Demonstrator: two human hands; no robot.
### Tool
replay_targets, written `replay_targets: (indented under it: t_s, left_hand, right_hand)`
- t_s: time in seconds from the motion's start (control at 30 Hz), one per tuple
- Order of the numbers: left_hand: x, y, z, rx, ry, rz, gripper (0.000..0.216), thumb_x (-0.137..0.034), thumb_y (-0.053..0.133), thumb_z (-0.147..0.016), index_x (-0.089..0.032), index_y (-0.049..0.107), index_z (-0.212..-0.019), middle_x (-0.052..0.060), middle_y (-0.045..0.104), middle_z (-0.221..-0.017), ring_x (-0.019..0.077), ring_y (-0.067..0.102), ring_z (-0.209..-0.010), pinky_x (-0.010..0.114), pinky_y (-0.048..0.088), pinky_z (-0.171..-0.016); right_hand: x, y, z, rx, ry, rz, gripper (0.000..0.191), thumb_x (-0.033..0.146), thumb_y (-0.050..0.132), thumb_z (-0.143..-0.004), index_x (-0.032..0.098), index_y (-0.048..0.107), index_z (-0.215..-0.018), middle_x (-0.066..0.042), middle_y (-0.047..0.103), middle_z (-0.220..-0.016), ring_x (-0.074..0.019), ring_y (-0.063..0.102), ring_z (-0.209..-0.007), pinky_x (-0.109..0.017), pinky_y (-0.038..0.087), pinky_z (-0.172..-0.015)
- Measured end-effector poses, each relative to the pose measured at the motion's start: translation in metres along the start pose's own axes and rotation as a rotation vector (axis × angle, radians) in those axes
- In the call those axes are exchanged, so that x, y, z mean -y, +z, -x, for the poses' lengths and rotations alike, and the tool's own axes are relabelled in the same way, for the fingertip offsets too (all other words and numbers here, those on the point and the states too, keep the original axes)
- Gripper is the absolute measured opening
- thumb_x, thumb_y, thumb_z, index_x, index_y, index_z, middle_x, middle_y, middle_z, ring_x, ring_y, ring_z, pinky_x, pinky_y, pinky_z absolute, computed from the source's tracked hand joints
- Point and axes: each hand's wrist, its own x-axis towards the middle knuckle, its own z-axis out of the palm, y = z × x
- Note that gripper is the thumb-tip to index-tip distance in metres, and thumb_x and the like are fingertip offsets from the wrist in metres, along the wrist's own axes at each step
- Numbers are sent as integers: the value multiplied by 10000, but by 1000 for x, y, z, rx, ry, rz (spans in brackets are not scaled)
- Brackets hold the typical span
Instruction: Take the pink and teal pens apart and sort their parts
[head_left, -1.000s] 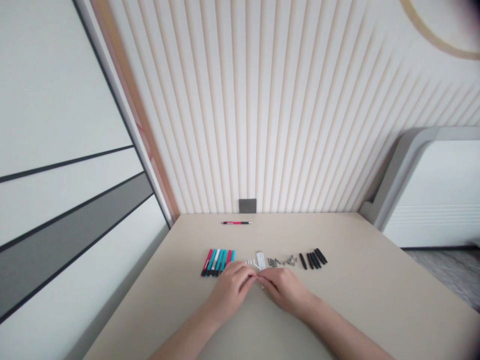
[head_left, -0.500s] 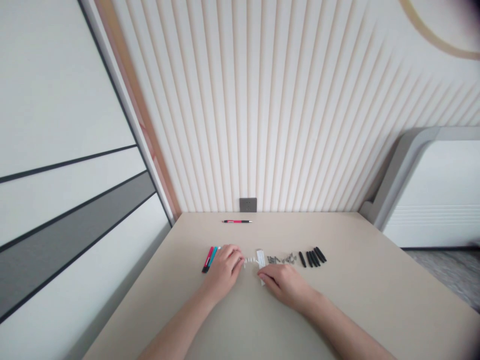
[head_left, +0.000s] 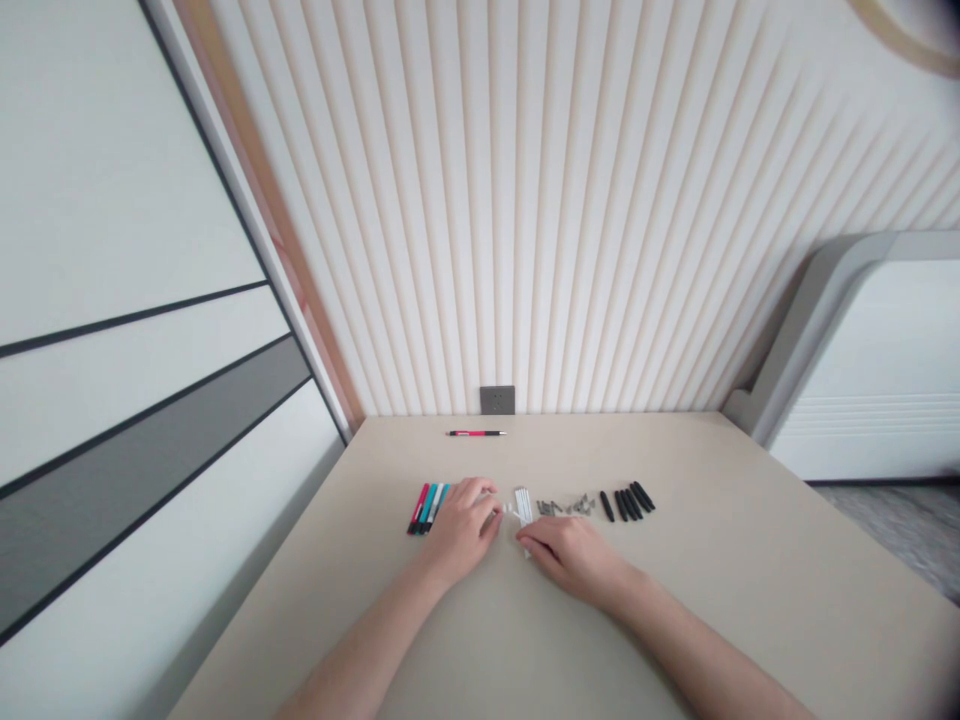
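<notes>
White plastic tubes (head_left: 523, 507) lay touching our right hand's (head_left: 568, 556) curled fingers (head_left: 531, 540) on the beige bench (head_left: 750, 530), our left hand (head_left: 461, 530) just beside teal and red pens (head_left: 428, 508), neither grip clear to us.

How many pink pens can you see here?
2: one pink pen alone near the wall, one at the left end of the pen row; the left hand may hide more.

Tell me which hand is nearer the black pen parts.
Right. The right hand sits in front of the black pen parts, off to their left; the left hand is farther, past the white sticks.
</notes>
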Motion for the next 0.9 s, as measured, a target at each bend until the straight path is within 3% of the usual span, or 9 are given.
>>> replay_targets:
  t_s: [0.37,0.9]
  left_hand:
    - [3,2,-1,75,5,-29,63,-149,588,-861,-203,617,-846,41,592,-1019,218,536,-988,387,435,-879]
    - [1,0,1,57,17,-15,107,-136,637,-827,-219,629,-894,35,596,-978,219,546,-964,377,441,-858]
  right_hand:
    - [0,0,1,28,8,-12,308,287,361,-992,231,657,-1053,-49,714,-955,-166,655,-890,-232,422,-797]
    - [1,-1,0,41,34,-17,347,310,350,-992,220,667,-1099,-71,719,-983,-186,656,-907,-262,438,-806]
